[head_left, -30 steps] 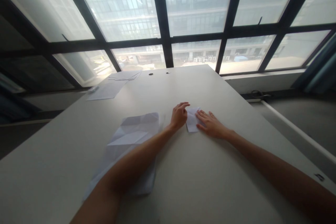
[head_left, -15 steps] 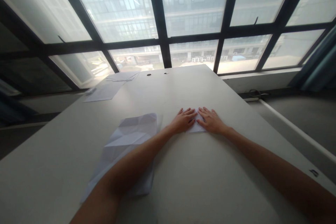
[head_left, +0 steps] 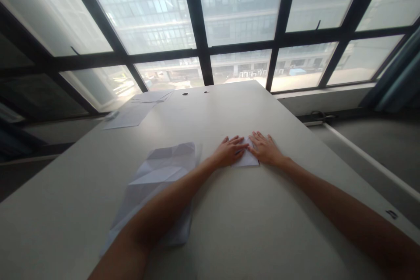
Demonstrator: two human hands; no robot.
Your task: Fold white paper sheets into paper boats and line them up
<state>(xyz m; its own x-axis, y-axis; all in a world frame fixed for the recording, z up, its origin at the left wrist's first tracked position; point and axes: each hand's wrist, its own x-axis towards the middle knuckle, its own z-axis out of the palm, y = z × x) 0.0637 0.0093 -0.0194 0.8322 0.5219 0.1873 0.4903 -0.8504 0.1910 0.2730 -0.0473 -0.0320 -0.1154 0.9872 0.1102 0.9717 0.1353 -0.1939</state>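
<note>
Both hands on the small folded paper (head_left: 246, 160), which lies flat on the white table (head_left: 249, 218), right of the big creased sheet (head_left: 172, 162). My left hand (head_left: 230, 152) is palm-down across its left side, fingers straight, nothing gripped. My right hand (head_left: 265, 148) is opened out on its right edge, fingers slightly spread, no grip either. Can't tell if left fingertips touch right thumb. Left forearm crosses above the creased sheet.

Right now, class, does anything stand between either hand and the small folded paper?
Nothing visible does: the left hand and right hand both overlap the small folded paper. The larger creased sheet lies apart, to the left.
</note>
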